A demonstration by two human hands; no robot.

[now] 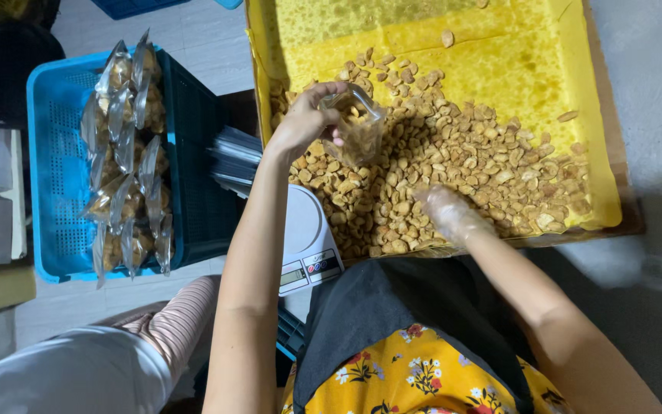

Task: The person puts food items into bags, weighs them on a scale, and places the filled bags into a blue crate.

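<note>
My left hand [304, 123] holds a small clear plastic pouch [358, 126], partly filled with nuts, above a heap of roasted cashews [453, 161]. The cashews lie on yellow paper inside a shallow cardboard tray [614, 138]. My right hand [447, 211], in a thin clear plastic glove, rests down in the cashews near the tray's front edge; what its fingers hold is blurred.
A white kitchen scale [308, 238] sits left of the tray, below a stack of empty pouches [235, 161]. A blue plastic crate [55, 153] at the left holds several filled pouches [128, 153]. Cardboard boxes stand at the far left edge.
</note>
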